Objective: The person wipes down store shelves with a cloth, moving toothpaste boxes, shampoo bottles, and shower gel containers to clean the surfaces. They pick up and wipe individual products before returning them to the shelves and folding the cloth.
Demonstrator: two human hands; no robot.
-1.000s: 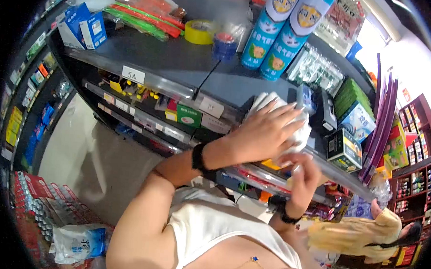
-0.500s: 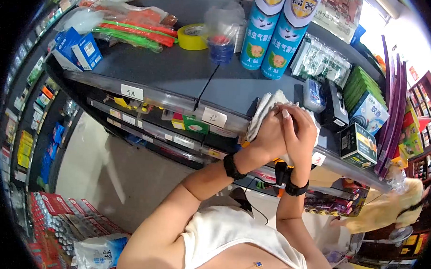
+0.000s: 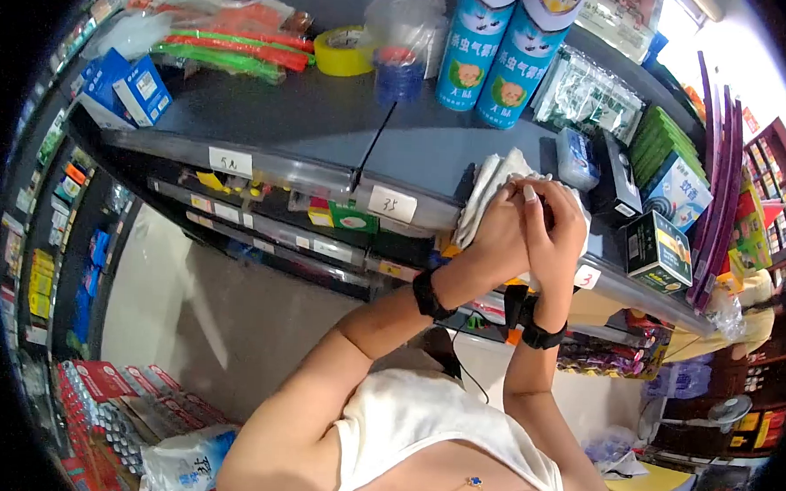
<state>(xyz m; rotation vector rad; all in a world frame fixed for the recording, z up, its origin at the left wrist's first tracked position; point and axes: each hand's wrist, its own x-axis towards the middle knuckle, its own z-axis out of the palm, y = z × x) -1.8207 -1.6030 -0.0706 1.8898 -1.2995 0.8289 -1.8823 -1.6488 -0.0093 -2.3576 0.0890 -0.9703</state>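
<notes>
**Fig.** Both hands on a white cloth bundle, which sits at the near edge of the grey shelf, right of centre and just right of the price tag marked "35".

**Grip.** My left hand wraps the bundle from the near-left side, fingers curled round it. My right hand closes in from the right, fingertips hooked over the top, the two hands pressed together. Both are clenched on the cloth. What lies betw. the palms is hidden, so I cannot tell how much of the bundle is inside the grip. The visible part is folded layers fanning out left of my knuckles, down to the shelf lip.

**Handling (judgement).** Light and soft, w/ no stiffness of its own. The layers prob. slide on each other, so a one-sided pinch would let them fan or droop. Best hold is across the whole thickness near the folded edge, w/ the other hand supporting from below. Not fragile and not slippery, so squeezing does no harm.

**Surroundings.**
- Far, behind the hands: two teal spray cans, upright.
- Just right of my hands: small clear box and black box.
- Near right: green-black carton.
- Far, left of the cans: yellow tape roll.
- Far left: blue boxes.
</notes>
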